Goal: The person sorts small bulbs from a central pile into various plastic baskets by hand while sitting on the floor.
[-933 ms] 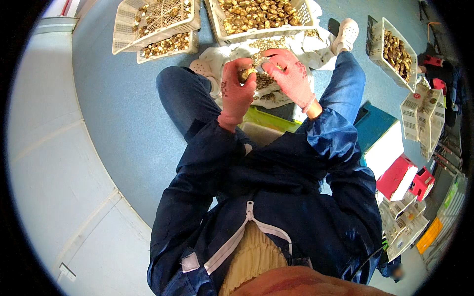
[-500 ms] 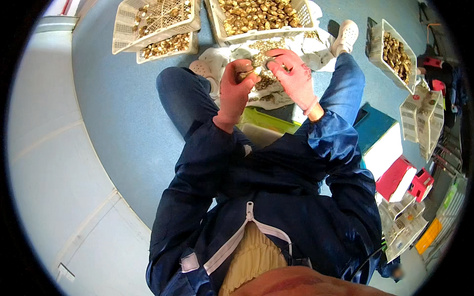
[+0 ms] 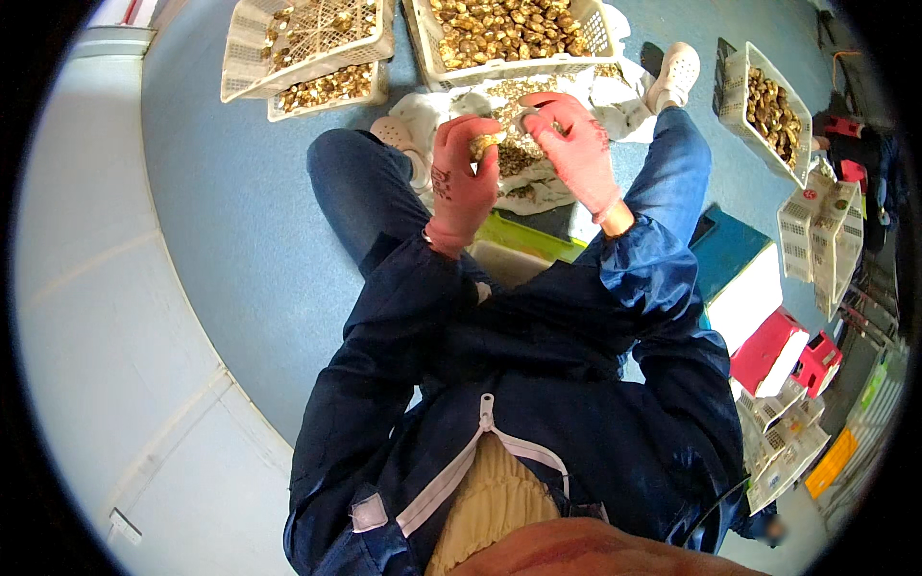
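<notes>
Both hands wear pink gloves and meet over a pile of small trimmings. My left hand [image 3: 461, 187] is closed around a mushroom [image 3: 483, 145], whose pale, yellowish side shows between thumb and fingers. Just to its right, my right hand [image 3: 579, 158] pinches a small grey, rounded thing [image 3: 527, 119] between thumb and fingers; its kind cannot be made out. The two hands are slightly apart. Beneath them lie brown and pale trimmings [image 3: 520, 154] on a white cloth or sack [image 3: 611, 93].
A large white crate [image 3: 519, 69] full of brown mushrooms stands ahead, with stacked crates [image 3: 309, 56] at its left. Another mushroom crate [image 3: 734, 96] stands right. A green-rimmed tub [image 3: 523, 235] sits between my knees. Red stools [image 3: 771, 350] and a blue-and-white box [image 3: 738, 274] stand right.
My left hand has turned so that its back shows more, and it has drawn slightly away from the right hand. The right hand stays nearly in place.
</notes>
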A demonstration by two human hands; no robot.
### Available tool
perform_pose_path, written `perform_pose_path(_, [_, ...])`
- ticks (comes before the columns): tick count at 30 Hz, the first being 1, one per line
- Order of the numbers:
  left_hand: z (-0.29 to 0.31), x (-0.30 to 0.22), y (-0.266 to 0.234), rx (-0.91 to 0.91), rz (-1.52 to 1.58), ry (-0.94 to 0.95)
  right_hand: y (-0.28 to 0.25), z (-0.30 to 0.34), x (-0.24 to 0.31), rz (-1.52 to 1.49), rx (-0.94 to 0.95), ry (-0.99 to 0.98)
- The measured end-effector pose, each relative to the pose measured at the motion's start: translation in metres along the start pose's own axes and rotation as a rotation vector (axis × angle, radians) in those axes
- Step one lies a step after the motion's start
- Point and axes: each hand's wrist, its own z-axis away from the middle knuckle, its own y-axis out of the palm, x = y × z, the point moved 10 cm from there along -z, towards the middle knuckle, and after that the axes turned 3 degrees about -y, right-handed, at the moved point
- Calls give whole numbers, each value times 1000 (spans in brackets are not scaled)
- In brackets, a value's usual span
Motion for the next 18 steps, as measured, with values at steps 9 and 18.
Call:
perform_pose_path(9, [3,-4,-1,15,14,67,1,2,-8,-121,47,142])
perform_pose_path(18, [10,45,22,100,734,-472,-8,1,-14,-217,48,156])
